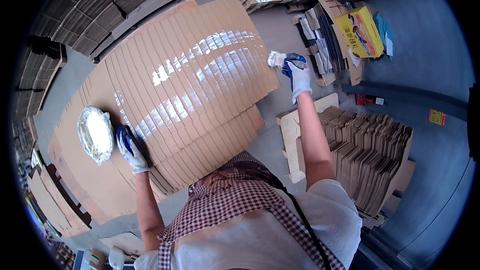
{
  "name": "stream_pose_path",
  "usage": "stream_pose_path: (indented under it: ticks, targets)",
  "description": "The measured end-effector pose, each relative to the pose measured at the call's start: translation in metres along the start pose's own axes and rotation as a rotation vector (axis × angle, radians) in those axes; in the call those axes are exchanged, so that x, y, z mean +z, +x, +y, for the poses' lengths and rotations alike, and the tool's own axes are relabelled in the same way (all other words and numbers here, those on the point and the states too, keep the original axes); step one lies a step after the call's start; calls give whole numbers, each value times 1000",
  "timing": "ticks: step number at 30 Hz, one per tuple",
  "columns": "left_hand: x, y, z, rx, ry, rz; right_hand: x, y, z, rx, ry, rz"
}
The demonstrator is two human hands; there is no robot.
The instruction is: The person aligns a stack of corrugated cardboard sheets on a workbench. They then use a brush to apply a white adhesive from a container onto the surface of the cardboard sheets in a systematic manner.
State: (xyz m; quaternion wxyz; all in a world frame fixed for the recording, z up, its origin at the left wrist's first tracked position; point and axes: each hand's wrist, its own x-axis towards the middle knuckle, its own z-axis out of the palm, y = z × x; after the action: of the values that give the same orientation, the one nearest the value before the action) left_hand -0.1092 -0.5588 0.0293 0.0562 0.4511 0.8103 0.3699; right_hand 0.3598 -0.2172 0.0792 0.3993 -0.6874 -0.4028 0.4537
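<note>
The right grip (pixel 299 73), in a white and blue glove, is clamped around a brush (pixel 276 59) whose bristle end is thick with white paste; its handle is mostly hidden by the fingers. The brush points left, at the right-hand edge of the cardboard sheets (pixel 212 125), and whether it touches them I cannot tell.

The left grip (pixel 131 151), gloved the same way, rests on the cardboard near its lower left part, fingers pointing away from the body; whether they pinch a sheet edge I cannot tell. Just left of it, on the cardboard, sits a bowl (pixel 84 137) with a white-crusted rim and white paste inside.

The sheets overlap in a row of narrow strips, and broad streaks of wet white paste (pixel 161 76) run across the middle and upper part.

The person wears a checked apron (pixel 225 197) over a light shirt. To the right, a pile of folded cardboard (pixel 362 157) stands beside a pale wooden pallet (pixel 291 137). Above that pile is a yellow box (pixel 357 32) beside more cardboard. Strapped cardboard stacks (pixel 82 12) stand at the upper left.
</note>
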Motion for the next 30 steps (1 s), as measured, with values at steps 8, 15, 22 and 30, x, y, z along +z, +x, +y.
stream_pose_path:
  ticks: [8, 15, 22, 30]
  targets:
    - [87, -30, 171, 645, -29, -790, 60, -146, 0, -194, -135, -464]
    - [132, -41, 179, 651, -6, -757, 29, -96, 39, -403, -515, -206]
    - [132, -45, 178, 633, 27, -784, 21, -101, 36, -344, -389, -221]
    - [133, -40, 182, 632, -11, -763, -26, 5, 40, -422, -661, 126]
